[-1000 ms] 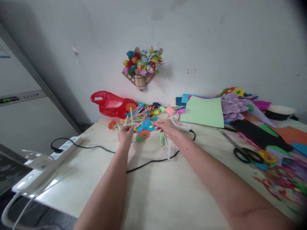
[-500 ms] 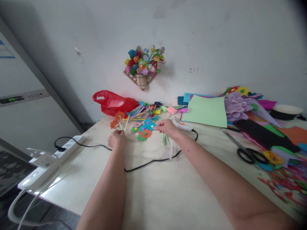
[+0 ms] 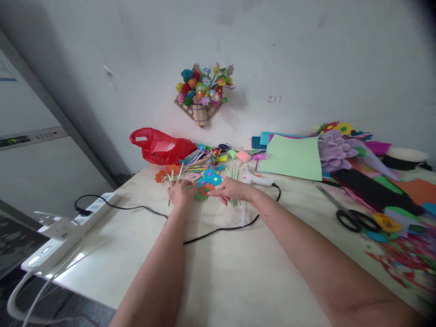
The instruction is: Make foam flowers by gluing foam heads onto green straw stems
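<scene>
My left hand point(image 3: 182, 193) is low over a group of pale green stems point(image 3: 172, 175), its fingers apart and reaching toward a cluster of foam flowers. My right hand point(image 3: 233, 190) has its thumb and fingertips closed at the edge of an orange foam flower point(image 3: 205, 189) with a green centre. Blue foam flowers point(image 3: 211, 175) with coloured centres lie just behind it, and a pink flower point(image 3: 194, 176) is to their left. Under the orange flower a green foam piece point(image 3: 200, 196) shows. More pale green stems point(image 3: 232, 173) lie behind and below my right hand.
A white glue gun point(image 3: 258, 179) with a black cord lies right of my hands. Scissors point(image 3: 347, 213), foam scraps point(image 3: 405, 263) and a light green sheet point(image 3: 294, 156) are farther right. At the left are a red plastic bag point(image 3: 160, 147) and a power strip point(image 3: 73, 227).
My left hand has moved right toward the flowers, over the stems. My right hand has come down and left from near the blue flowers to the orange flower.
</scene>
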The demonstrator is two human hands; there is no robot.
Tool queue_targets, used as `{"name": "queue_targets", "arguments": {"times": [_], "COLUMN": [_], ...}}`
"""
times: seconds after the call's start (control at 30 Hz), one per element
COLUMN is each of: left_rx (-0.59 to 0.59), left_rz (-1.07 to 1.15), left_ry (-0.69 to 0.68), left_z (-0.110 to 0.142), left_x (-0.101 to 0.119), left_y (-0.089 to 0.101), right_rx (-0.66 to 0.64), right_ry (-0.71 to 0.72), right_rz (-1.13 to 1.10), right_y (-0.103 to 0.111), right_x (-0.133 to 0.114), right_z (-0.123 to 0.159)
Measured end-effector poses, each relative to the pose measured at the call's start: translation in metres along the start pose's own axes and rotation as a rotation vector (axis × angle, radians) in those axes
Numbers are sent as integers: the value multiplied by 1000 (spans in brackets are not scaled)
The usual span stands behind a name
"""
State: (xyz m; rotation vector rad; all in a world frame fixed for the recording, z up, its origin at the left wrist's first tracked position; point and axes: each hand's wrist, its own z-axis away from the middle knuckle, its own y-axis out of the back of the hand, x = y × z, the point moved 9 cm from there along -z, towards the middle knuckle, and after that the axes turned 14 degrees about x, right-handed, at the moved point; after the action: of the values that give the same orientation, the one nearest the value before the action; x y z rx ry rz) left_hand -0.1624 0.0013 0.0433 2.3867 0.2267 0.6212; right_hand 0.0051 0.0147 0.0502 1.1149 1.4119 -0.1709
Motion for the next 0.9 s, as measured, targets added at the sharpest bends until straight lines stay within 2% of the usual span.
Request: {"name": "queue_targets", "arguments": {"times": [0.13, 0.37, 0.57, 0.8, 0.9], "left_rx": [-65, -174, -204, -201, -223], "left_rz": [11, -13, 2, 61, 97], "left_ry": [-105, -105, -85, -53, -11], "left_z": [8, 11, 12, 12, 12], "left_x": [16, 16, 17, 20, 18], "left_y": [-11, -24, -26, -25, -26], "right_rx": [145, 387, 437, 487, 468], "right_ry": [37, -87, -94, -139, -130], "right_rz": [27, 107, 220, 634, 727], "right_y": [12, 41, 50, 63, 62], "right_x": [10, 40, 41, 37, 37], "right_z": [-10, -20, -20, -14, -13]}}
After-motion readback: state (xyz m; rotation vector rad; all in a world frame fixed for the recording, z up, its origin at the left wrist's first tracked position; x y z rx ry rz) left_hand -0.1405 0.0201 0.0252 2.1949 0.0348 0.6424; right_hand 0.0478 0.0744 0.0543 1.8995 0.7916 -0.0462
